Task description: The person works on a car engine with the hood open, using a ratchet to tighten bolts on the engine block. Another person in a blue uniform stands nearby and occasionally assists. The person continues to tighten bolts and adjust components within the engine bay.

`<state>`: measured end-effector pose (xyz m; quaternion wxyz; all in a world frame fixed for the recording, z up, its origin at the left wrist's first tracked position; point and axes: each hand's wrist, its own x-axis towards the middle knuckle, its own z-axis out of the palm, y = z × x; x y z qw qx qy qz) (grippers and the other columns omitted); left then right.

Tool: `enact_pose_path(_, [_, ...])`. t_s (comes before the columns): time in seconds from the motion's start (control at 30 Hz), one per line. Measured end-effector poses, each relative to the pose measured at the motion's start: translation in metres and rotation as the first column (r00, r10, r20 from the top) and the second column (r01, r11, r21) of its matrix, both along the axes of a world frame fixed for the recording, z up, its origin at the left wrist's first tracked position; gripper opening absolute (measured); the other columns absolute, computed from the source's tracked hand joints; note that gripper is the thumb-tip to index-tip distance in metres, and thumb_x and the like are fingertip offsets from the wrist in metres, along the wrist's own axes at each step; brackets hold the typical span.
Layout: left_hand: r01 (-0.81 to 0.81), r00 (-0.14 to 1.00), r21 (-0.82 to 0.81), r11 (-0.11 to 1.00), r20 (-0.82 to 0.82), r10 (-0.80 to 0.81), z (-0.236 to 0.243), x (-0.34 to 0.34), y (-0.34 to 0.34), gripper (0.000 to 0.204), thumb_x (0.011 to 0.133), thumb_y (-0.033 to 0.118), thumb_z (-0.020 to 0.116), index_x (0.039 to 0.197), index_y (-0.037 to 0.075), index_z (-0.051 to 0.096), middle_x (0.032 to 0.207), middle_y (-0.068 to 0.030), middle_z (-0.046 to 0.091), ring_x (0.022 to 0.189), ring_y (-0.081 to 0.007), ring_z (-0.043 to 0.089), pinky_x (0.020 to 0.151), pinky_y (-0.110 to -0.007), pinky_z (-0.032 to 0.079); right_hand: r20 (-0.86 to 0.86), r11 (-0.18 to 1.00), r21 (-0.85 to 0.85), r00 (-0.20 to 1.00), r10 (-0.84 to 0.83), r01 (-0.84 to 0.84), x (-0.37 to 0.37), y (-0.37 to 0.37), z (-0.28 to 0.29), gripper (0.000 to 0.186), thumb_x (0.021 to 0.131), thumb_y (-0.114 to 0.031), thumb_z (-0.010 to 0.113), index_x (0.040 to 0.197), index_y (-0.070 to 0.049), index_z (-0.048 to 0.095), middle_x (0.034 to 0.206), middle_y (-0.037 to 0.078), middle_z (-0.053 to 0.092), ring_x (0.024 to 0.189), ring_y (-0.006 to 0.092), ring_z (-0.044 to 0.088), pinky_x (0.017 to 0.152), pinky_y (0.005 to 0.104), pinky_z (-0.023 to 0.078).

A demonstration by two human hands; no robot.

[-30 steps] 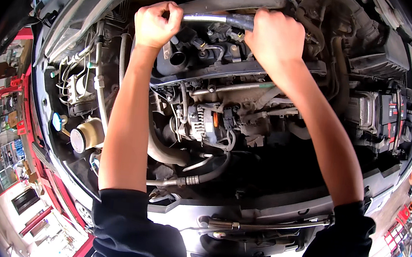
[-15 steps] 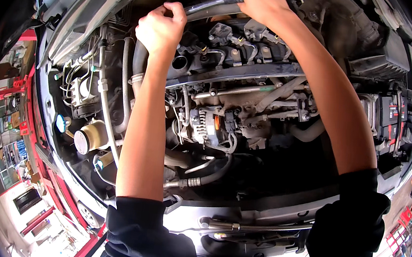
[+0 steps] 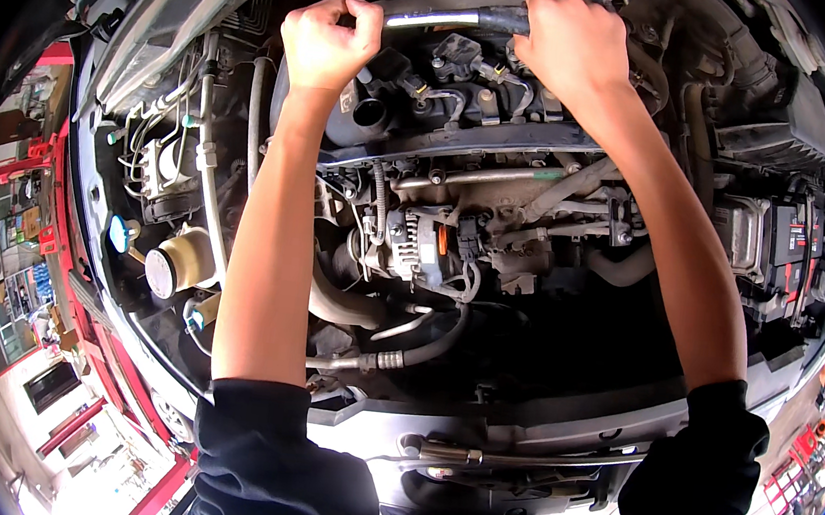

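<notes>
Both arms reach over an open engine bay. My left hand [image 3: 330, 40] is curled closed around the left end of a dark, slim bar-shaped piece [image 3: 437, 21] with a bright white streak along it. Around its right end my right hand [image 3: 575, 48] is closed, knuckles up, its fingertips mostly hidden. The piece lies almost level behind the engine's top, where ignition coils [image 3: 457, 56] with wiring plugs sit in a row. Beside my left wrist is an open round hole [image 3: 370, 112] in the dark engine cover.
A battery [image 3: 791, 242] stands at the right, below a black air box [image 3: 777, 135]. At the left are a yellowed reservoir [image 3: 181, 263], a blue cap [image 3: 118, 234] and metal pipes. The front body panel [image 3: 515, 434] crosses below. Red lift posts and workshop shelves show at the left.
My right hand has moved right and toward me, bringing its end of the piece along, so the piece lies more level. My left hand keeps its grip, nearly in place. The view has shifted slightly.
</notes>
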<state>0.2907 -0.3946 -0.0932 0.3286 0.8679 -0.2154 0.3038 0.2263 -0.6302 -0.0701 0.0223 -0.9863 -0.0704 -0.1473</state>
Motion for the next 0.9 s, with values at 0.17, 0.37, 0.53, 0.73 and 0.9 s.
enact_pose_path(0.17, [0.129,0.992,-0.037,0.991,-0.013,-0.129,-0.002,0.002,0.007,0.019,0.080,0.011,0.055,0.067,0.001,0.065,0.054,-0.0142,0.053,0.045,-0.0191,0.056,0.049,-0.027,0.045,-0.027,0.996,0.068,0.998,-0.062,0.064,-0.020,0.014,0.002,0.017,0.072,-0.019,0.070,0.075,-0.003,0.065,0.072,0.015,0.068,0.069,0.0304,0.069,0.062,0.0388,0.055])
enact_pose_path(0.37, [-0.093,0.982,-0.084,0.992,-0.170,0.078,0.009,-0.002,0.001,0.025,0.077,0.022,0.060,0.066,0.000,0.067,0.055,-0.0183,0.058,0.050,-0.0303,0.063,0.054,-0.032,0.050,0.140,0.991,0.131,0.989,-0.040,0.022,0.002,0.011,-0.005,0.017,0.070,-0.018,0.071,0.077,-0.004,0.064,0.077,0.014,0.068,0.074,0.0303,0.068,0.069,0.0403,0.054])
enact_pose_path(0.53, [-0.229,0.942,-0.063,0.971,-0.266,0.205,0.040,0.013,-0.013,0.043,0.082,0.036,0.059,0.072,-0.006,0.066,0.053,-0.0166,0.058,0.055,-0.0118,0.056,0.062,-0.032,0.049,0.095,0.977,0.211,0.995,-0.017,-0.004,0.050,-0.013,0.043,0.019,0.071,-0.016,0.063,0.085,-0.005,0.068,0.079,0.020,0.067,0.079,0.0361,0.067,0.072,0.0438,0.053])
enact_pose_path(0.73, [-0.140,0.954,-0.102,0.985,-0.282,0.106,0.082,-0.006,-0.046,0.044,0.087,0.034,0.056,0.063,-0.003,0.063,0.046,-0.0124,0.055,0.043,-0.0151,0.054,0.047,-0.033,0.044,0.147,0.984,0.175,0.988,-0.051,0.025,0.010,-0.039,0.052,0.021,0.072,-0.018,0.067,0.089,-0.007,0.065,0.084,0.016,0.067,0.080,0.0354,0.065,0.071,0.0443,0.051])
enact_pose_path(0.9, [0.047,0.962,-0.251,0.967,-0.250,-0.112,0.042,-0.028,-0.063,0.034,0.087,0.027,0.059,0.074,-0.003,0.067,0.053,-0.0131,0.058,0.051,-0.0071,0.050,0.055,-0.026,0.045,0.041,0.992,0.039,0.992,-0.121,0.120,-0.028,-0.054,0.043,0.028,0.073,-0.021,0.071,0.097,-0.010,0.063,0.088,0.013,0.067,0.081,0.0343,0.065,0.071,0.0432,0.051])
